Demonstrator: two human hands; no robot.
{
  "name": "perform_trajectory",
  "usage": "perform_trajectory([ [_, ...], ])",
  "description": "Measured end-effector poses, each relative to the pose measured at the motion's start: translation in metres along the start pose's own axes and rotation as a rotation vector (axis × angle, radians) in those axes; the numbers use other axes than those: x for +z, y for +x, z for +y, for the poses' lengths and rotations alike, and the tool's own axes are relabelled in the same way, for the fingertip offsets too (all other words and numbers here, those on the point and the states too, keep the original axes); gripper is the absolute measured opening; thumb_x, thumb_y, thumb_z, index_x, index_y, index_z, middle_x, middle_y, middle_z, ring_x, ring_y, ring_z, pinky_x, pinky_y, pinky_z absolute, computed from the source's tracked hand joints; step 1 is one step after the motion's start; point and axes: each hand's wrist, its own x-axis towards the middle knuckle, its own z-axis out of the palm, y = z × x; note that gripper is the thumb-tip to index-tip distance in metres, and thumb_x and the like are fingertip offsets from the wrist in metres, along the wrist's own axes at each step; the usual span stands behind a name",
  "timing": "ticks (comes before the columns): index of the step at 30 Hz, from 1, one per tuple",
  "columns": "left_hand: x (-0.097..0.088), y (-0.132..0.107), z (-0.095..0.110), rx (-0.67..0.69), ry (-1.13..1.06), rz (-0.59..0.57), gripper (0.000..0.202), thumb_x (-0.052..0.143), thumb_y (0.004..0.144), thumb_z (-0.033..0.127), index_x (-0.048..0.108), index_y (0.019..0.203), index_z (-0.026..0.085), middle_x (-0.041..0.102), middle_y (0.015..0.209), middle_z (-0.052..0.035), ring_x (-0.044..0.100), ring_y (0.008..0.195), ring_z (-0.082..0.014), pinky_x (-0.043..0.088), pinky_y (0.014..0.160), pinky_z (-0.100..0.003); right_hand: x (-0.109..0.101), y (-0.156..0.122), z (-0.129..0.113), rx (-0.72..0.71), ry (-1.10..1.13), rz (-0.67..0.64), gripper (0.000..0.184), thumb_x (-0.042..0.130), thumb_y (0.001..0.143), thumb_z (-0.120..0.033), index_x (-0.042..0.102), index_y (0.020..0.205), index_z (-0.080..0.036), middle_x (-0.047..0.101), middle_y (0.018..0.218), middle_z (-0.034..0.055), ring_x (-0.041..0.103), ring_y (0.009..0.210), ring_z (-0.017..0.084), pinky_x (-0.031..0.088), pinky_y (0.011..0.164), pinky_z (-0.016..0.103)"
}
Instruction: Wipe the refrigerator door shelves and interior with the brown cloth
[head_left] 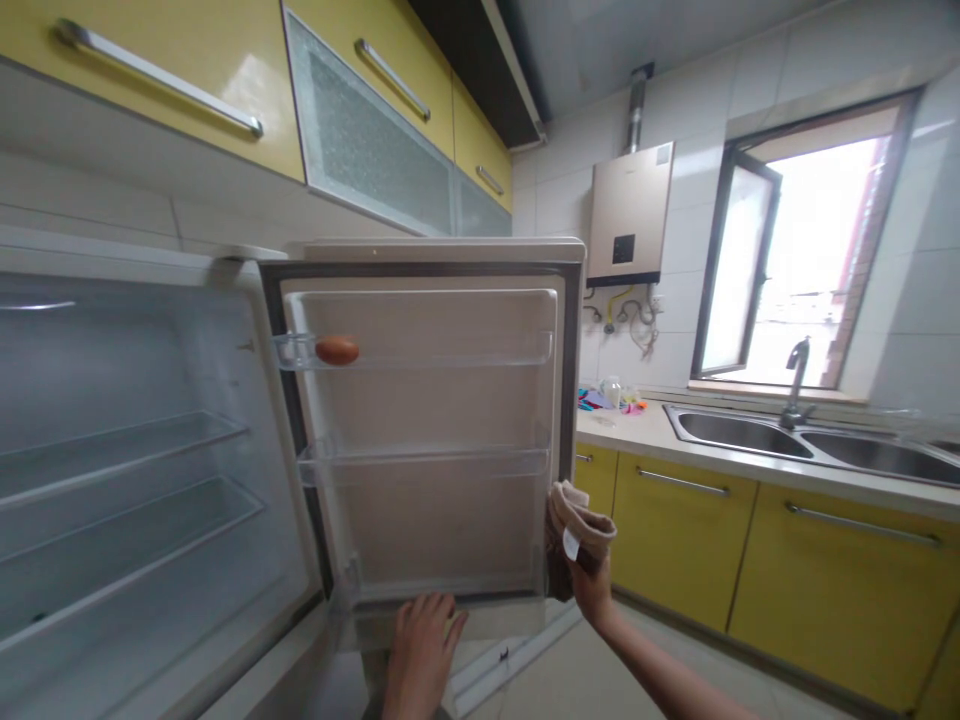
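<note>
A refrigerator door (427, 390) stands swung open in front of me, with clear shelves on its inner side. My right hand (595, 595) is closed on a brown cloth (585, 525) with a white tag, held against the door's right edge; part of the cloth is hidden by the hand. At the bottom of the door, my left hand (421, 645) curls its fingers over the lowest clear door shelf (495, 610), thumb apart. One brown egg (337, 350) sits at the left of the top door shelf (450, 350).
To the left is the refrigerator interior with glass shelves (112, 450). Yellow cabinets (367, 60) hang above. On the right, a counter (637, 435) carries a double sink (739, 432) and small colourful items (600, 398). A water heater (630, 215) hangs near an open window (806, 240).
</note>
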Motion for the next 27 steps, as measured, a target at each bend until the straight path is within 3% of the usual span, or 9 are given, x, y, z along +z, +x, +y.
perform_trajectory([
  [2,-0.002,-0.002,0.002,-0.003,0.016,0.022,0.033,0.046,0.108,0.033,0.077,0.116,0.024,0.076,0.12,-0.006,0.063,0.117,-0.0248,0.035,0.109,-0.044,-0.014,-0.025,0.028,0.037,-0.077,0.008,0.026,0.079,0.054,-0.035,0.078,0.079,-0.027,0.078,0.09,0.008,0.074,0.093,0.035,0.059,0.093,0.049],
  [6,-0.006,-0.003,0.005,-0.005,0.028,0.037,0.031,0.049,0.108,0.033,0.078,0.115,0.025,0.076,0.119,-0.0053,0.064,0.117,-0.0248,0.036,0.107,-0.043,-0.033,-0.057,0.071,0.141,-0.204,-0.071,0.02,0.078,0.059,-0.045,0.077,0.07,-0.028,0.075,0.073,0.0061,0.073,0.074,0.036,0.062,0.079,0.05],
  [9,-0.006,-0.001,0.006,-0.031,0.029,0.021,0.028,0.051,0.106,0.031,0.078,0.114,0.026,0.076,0.119,-0.0048,0.065,0.115,-0.025,0.036,0.107,-0.044,-0.037,-0.063,0.081,0.138,-0.281,-0.078,0.026,0.074,0.061,-0.055,0.074,0.062,-0.029,0.072,0.066,0.0045,0.071,0.068,0.036,0.061,0.07,0.049],
  [12,-0.003,0.0,0.005,-0.047,0.007,0.003,0.026,0.054,0.106,0.031,0.079,0.112,0.027,0.076,0.118,-0.0039,0.065,0.114,-0.0249,0.036,0.106,-0.044,-0.034,-0.06,0.071,0.11,-0.36,-0.079,0.036,0.07,0.065,-0.064,0.071,0.056,-0.028,0.069,0.061,0.0043,0.07,0.065,0.036,0.06,0.066,0.048],
  [15,0.003,-0.001,0.004,-0.061,-0.019,0.028,0.024,0.056,0.105,0.031,0.079,0.112,0.028,0.076,0.118,-0.003,0.064,0.116,-0.0243,0.035,0.107,-0.043,-0.025,-0.046,0.044,0.087,-0.341,-0.041,0.036,0.073,0.067,-0.064,0.073,0.059,-0.029,0.069,0.063,0.0043,0.071,0.068,0.036,0.06,0.066,0.046],
  [18,0.009,-0.002,0.001,-0.066,-0.027,0.059,0.024,0.058,0.104,0.03,0.079,0.113,0.029,0.076,0.12,-0.0039,0.064,0.115,-0.0242,0.035,0.108,-0.042,-0.008,-0.021,0.003,0.027,-0.25,0.101,0.027,0.081,0.064,-0.056,0.077,0.072,-0.031,0.076,0.074,0.0045,0.074,0.081,0.036,0.062,0.071,0.043],
  [23,0.016,-0.003,-0.005,-0.055,-0.034,0.078,0.023,0.059,0.103,0.029,0.08,0.111,0.03,0.077,0.12,-0.0029,0.065,0.115,-0.0253,0.036,0.108,-0.044,0.028,0.039,-0.09,-0.316,-0.204,0.287,0.04,0.081,0.069,-0.049,0.078,0.1,-0.023,0.079,0.108,0.0103,0.073,0.103,0.031,0.06,0.089,0.041],
  [27,0.019,-0.003,-0.008,-0.018,-0.036,0.074,0.024,0.057,0.105,0.032,0.08,0.111,0.03,0.078,0.116,-0.0028,0.066,0.114,-0.0258,0.036,0.107,-0.044,0.049,0.088,-0.172,-0.453,-0.239,0.269,0.044,0.077,0.071,-0.055,0.077,0.093,-0.016,0.079,0.093,0.0119,0.071,0.086,0.028,0.058,0.076,0.039],
])
